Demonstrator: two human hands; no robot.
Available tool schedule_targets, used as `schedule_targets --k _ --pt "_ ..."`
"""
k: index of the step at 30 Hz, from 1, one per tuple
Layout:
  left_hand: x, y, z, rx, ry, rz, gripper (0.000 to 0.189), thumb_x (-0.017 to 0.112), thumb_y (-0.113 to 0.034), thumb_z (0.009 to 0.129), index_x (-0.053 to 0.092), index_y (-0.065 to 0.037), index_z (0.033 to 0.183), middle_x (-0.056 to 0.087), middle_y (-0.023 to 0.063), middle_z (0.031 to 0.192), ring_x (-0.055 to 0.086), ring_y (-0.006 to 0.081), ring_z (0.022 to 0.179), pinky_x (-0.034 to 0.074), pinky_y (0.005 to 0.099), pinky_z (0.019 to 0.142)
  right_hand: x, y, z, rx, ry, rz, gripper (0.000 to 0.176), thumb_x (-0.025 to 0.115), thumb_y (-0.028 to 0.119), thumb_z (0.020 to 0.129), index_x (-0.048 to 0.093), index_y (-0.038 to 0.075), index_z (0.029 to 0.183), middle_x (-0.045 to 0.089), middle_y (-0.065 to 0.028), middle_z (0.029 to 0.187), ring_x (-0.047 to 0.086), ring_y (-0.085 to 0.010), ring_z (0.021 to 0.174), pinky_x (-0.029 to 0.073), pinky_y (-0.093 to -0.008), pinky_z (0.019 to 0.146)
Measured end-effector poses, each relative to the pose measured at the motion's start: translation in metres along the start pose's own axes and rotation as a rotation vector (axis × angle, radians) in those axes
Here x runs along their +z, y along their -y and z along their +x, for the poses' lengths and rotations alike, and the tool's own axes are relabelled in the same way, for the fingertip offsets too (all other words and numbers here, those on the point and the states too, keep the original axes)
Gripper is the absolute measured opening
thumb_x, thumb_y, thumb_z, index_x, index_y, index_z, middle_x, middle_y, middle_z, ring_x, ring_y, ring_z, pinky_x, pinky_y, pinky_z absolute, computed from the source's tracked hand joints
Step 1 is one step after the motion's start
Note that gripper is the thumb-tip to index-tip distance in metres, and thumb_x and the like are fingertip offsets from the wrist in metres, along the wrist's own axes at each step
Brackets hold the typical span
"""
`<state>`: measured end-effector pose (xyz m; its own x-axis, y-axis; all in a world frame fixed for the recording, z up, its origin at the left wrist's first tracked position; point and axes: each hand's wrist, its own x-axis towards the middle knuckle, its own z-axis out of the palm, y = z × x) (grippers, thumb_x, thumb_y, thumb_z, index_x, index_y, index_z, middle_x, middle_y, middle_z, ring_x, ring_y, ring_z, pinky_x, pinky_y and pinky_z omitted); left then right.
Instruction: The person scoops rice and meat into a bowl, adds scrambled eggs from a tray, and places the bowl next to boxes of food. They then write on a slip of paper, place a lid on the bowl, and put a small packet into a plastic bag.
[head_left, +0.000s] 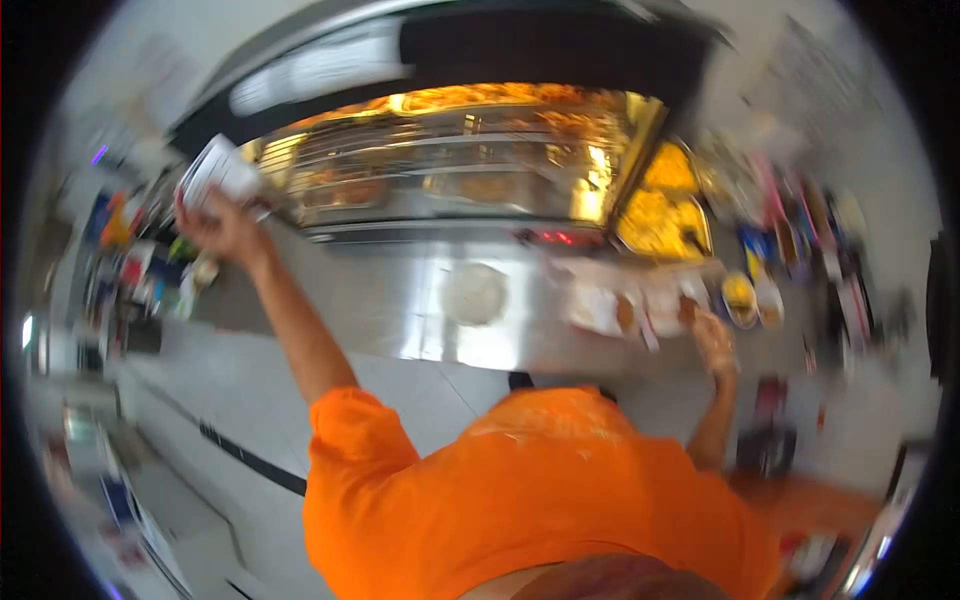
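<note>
Out at the upper left, my left hand (215,228) is closed on a white box-like thing (222,172) with dark print, blurred by motion. My right hand (714,343) is at the right part of the steel counter, beside two white paper wrappers (594,308) that each bear a brown food piece (626,314). Its fingertips are close to the right-hand piece, but blur hides whether they touch it. What looks like a clear glove covers this hand. A round whitish disc (474,294) lies on the middle of the counter.
Behind the steel counter (385,290) stands a lit glass warming cabinet (450,165) with trays of food. Right of it are trays of yellow food (660,222) and a small cup of yellow food (739,298). Assorted packages (150,270) crowd the left end.
</note>
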<state>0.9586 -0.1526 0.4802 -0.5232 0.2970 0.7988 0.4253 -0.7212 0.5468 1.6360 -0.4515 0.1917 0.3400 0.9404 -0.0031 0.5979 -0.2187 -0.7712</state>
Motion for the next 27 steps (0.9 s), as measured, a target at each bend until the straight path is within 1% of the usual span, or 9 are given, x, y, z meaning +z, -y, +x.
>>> schedule_targets --k 1,2,3,4,8,10,14,17,27 --pt "0.009 -0.03 -0.045 -0.195 0.053 -0.107 0.036 0.063 0.002 0.086 0.051 0.003 0.121 0.056 0.0142 0.12 0.054 0.0198 0.109 0.047 0.0308 0.092 -0.017 0.046 -0.007 0.037 0.018 -0.079 0.045 0.06 0.035 0.09 0.057 0.004 0.123 0.062 -0.0114 0.118 0.059 -0.0236 0.107 0.043 -0.0344 0.095" --pt "0.017 -0.049 -0.084 -0.318 0.202 -0.136 0.036 0.061 0.003 0.086 0.054 0.003 0.121 0.057 0.015 0.122 0.055 0.0195 0.11 0.046 0.0312 0.094 -0.024 0.03 -0.022 -0.12 -0.07 -0.449 0.044 0.06 0.034 0.089 0.058 0.004 0.121 0.062 -0.0127 0.118 0.059 -0.0273 0.106 0.044 -0.0363 0.094" --pt "0.029 -0.071 -0.13 -0.468 0.316 -0.212 0.039 0.062 0.004 0.085 0.054 0.003 0.124 0.055 0.0157 0.126 0.053 0.0198 0.114 0.045 0.0316 0.095 -0.037 0.047 -0.026 0.194 -0.05 -0.254 0.039 0.061 0.032 0.088 0.061 0.005 0.117 0.064 -0.0133 0.116 0.06 -0.0292 0.106 0.046 -0.0379 0.092" --pt "0.042 -0.095 -0.181 -0.605 0.422 -0.272 0.042 0.062 0.004 0.084 0.055 0.003 0.126 0.053 0.0163 0.131 0.052 0.0201 0.117 0.044 0.0321 0.097 -0.048 0.032 -0.028 0.202 -0.045 -0.286 0.038 0.062 0.031 0.088 0.061 0.005 0.116 0.065 -0.0134 0.112 0.061 -0.0282 0.103 0.047 -0.0375 0.09" --pt "0.1 -0.192 -0.339 -0.663 0.929 -0.293 0.056 0.065 0.005 0.081 0.047 0.003 0.134 0.049 0.0157 0.136 0.047 0.0217 0.123 0.039 0.0329 0.102 -0.086 -0.026 -0.061 0.272 -0.121 -0.23 0.036 0.064 0.028 0.086 0.063 0.007 0.114 0.068 -0.0142 0.1 0.065 -0.0261 0.092 0.049 -0.037 0.084" --pt "0.136 -0.245 -0.393 -0.88 0.974 -0.522 0.06 0.066 0.008 0.079 0.045 0.003 0.135 0.046 0.0151 0.139 0.047 0.0212 0.123 0.038 0.0316 0.104 -0.107 -0.064 -0.075 0.299 -0.144 -0.266 0.035 0.064 0.03 0.086 0.064 0.007 0.113 0.068 -0.0147 0.098 0.065 -0.026 0.09 0.05 -0.038 0.081" --pt "0.199 -0.327 -0.463 -0.956 1.103 -0.711 0.068 0.068 0.011 0.076 0.042 0.0 0.137 0.05 0.013 0.129 0.053 0.0199 0.115 0.048 0.031 0.095 -0.146 -0.108 -0.097 0.498 -0.114 -0.173 0.035 0.062 0.035 0.086 0.066 0.007 0.106 0.068 -0.0156 0.097 0.065 -0.029 0.089 0.049 -0.0409 0.078" --pt "0.232 -0.362 -0.511 -0.949 1.131 -0.832 0.073 0.069 0.013 0.074 0.039 -0.001 0.139 0.048 0.0133 0.131 0.053 0.0205 0.116 0.048 0.0321 0.096 -0.166 -0.12 -0.084 0.422 -0.007 -0.321 0.034 0.054 0.034 0.089 0.067 0.006 0.102 0.065 -0.0148 0.106 0.061 -0.0332 0.099 0.047 -0.0421 0.087" --pt "0.259 -0.385 -0.622 -1.019 1.139 -0.605 0.08 0.07 0.011 0.074 0.032 -0.005 0.143 0.043 0.012 0.136 0.05 0.0224 0.12 0.047 0.0344 0.099 -0.223 -0.23 0.113 0.228 -0.272 -0.452 0.031 0.053 0.03 0.087 0.068 0.008 0.102 0.066 -0.0177 0.102 0.063 -0.0351 0.098 0.049 -0.0433 0.083"
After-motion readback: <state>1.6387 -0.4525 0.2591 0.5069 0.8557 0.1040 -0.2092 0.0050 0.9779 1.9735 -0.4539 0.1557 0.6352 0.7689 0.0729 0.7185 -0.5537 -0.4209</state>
